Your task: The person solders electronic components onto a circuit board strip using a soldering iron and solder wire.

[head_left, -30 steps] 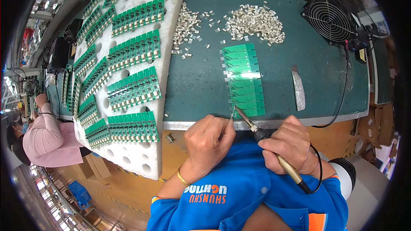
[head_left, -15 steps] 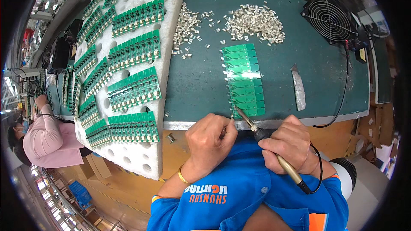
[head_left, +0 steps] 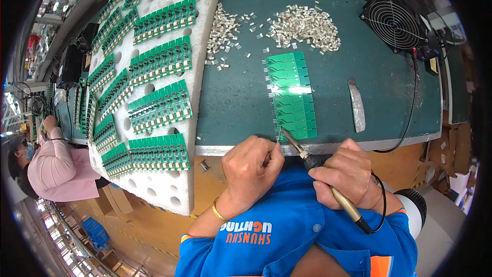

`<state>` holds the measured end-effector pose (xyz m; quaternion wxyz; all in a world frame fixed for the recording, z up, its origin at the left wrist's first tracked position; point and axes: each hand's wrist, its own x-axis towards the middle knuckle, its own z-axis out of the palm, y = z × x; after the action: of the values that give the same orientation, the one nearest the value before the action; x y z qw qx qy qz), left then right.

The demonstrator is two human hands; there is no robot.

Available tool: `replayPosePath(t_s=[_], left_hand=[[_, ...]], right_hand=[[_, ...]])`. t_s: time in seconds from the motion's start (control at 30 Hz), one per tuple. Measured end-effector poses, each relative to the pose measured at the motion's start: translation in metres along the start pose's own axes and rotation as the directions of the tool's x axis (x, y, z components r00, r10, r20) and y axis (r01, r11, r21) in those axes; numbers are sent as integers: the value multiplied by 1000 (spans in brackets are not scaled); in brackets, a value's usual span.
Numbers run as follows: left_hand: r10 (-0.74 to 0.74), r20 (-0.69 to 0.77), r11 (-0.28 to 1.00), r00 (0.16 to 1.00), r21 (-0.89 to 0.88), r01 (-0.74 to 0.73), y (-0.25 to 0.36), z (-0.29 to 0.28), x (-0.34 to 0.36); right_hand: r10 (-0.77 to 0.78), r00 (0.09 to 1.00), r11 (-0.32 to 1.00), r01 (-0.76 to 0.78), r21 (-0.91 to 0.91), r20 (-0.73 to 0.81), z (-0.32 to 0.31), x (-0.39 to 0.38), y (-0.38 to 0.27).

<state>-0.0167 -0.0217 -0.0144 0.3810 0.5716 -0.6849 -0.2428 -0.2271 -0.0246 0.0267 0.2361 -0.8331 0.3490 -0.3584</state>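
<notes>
Along the near metal-trimmed edge of a dark green rectangular worktop point(head_left: 236, 102), head view: two bare hands meet a flat green rectangular circuit-board panel point(head_left: 293, 106), which lies right of the worktop's middle, its long side running near to far and a row of metal pins projecting along its left side. The left hand point(head_left: 252, 165) is closed, thumb and forefinger pressed together on a thin silvery strand point(head_left: 278, 140) by the panel's near left corner; the other end of the strand is too small to make out. The right hand point(head_left: 343, 174) is clamped around a soldering iron with a gold-coloured handle and black collar point(head_left: 311, 161), its metal tip at the panel's near left part; whether the tip touches cannot be told.

Beyond the panel's far end lies a large heap of small silvery-white pronged components point(head_left: 305, 28), with a smaller heap of the same kind point(head_left: 220, 28) to its left. A narrow silvery strip point(head_left: 356, 105) lies to the right of the panel, well apart from it. At the far right stands a square black fan with a round wire grille point(head_left: 393, 20). To the left, a white foam slab pierced with round holes point(head_left: 204, 15) bears rows of green boards fitted with black and white components point(head_left: 160, 64). Farther left sits a person in pink clothing point(head_left: 59, 166).
</notes>
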Motion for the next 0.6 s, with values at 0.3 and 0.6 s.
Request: replayPosePath(t_s=[0.3,0.6], left_hand=[[17,5,1000,1000,17,-17,-1,0,0],[49,17,999,999,17,-49,-3,-1,-1]], right_hand=[[-14,1000,1000,15,-25,25,0,-1,-3],[-35,999,998,36,-52,32,2,-1,-5]])
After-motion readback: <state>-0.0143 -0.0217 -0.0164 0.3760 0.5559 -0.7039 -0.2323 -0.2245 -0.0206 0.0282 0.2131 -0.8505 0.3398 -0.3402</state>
